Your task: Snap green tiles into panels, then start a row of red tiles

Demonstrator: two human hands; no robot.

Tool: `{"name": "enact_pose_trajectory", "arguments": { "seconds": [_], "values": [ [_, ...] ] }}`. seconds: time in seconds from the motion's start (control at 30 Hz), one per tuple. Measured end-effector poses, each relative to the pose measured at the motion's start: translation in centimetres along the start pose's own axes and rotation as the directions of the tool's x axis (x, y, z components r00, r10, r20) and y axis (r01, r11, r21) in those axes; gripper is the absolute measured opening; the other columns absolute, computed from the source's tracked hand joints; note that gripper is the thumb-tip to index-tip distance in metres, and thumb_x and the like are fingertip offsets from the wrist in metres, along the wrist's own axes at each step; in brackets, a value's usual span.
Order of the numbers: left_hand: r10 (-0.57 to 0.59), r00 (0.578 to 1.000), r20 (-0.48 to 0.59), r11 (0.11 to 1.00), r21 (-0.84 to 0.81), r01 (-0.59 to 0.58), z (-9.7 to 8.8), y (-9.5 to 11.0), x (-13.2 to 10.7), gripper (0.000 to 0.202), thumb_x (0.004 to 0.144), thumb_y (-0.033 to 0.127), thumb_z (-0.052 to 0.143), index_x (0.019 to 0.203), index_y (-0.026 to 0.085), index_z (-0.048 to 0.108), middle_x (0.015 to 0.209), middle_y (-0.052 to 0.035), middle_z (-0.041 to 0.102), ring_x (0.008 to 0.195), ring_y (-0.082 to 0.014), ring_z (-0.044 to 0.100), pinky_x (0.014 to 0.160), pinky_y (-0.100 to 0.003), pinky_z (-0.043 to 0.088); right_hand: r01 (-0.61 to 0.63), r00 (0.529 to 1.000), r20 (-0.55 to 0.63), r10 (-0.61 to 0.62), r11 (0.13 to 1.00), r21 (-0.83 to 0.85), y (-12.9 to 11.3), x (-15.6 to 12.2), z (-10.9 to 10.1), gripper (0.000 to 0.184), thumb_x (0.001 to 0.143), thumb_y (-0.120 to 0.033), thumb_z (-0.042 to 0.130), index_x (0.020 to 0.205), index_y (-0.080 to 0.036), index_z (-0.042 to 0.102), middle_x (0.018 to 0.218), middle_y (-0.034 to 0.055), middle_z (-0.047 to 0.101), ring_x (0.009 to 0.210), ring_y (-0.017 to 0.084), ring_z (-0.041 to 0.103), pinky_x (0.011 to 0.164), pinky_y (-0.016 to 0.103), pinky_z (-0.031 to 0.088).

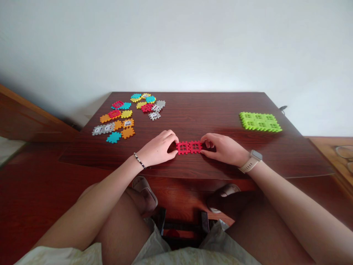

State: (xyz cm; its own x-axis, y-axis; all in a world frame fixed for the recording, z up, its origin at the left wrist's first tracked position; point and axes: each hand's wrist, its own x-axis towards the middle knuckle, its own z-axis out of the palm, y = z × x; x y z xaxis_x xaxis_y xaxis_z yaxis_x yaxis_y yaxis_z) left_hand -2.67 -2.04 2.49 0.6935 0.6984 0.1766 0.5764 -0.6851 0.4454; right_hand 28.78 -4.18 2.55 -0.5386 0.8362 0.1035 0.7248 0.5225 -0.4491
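Note:
Two red interlocking window tiles lie side by side near the front middle of the table, their toothed edges meeting. My left hand pinches the outer edge of the left red tile between thumb and fingers. On the other side, my right hand grips the outer edge of the right red tile in the same way. Both tiles look flat and in line with each other. Whether their teeth are fully locked I cannot tell.
A joined block of bright green window tiles sits at the right of the dark wooden table. Several loose tiles, including a blue one, an orange one and a grey one, are scattered at the left. A white wall stands behind.

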Motion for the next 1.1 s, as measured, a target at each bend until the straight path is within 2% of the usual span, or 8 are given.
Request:
{"name": "enact_pose_trajectory", "arguments": {
  "seconds": [1.1],
  "values": [
    [0.008,1.0,-0.019,1.0,0.001,-0.008,0.3,-0.13,0.15,0.018,0.093,0.016,0.066,0.109,0.024,0.06,0.12,-0.009,0.065,0.116,-0.0294,0.065,0.105,-0.048,0.056,0.017,1.0,-0.003,-0.017,1.0,0.018,0.12,0.02,0.06,0.023,0.099,-0.039,0.071,0.113,-0.022,0.066,0.093,0.0035,0.069,0.081,0.022,0.065,0.074,0.033,0.047]
  ]
}}
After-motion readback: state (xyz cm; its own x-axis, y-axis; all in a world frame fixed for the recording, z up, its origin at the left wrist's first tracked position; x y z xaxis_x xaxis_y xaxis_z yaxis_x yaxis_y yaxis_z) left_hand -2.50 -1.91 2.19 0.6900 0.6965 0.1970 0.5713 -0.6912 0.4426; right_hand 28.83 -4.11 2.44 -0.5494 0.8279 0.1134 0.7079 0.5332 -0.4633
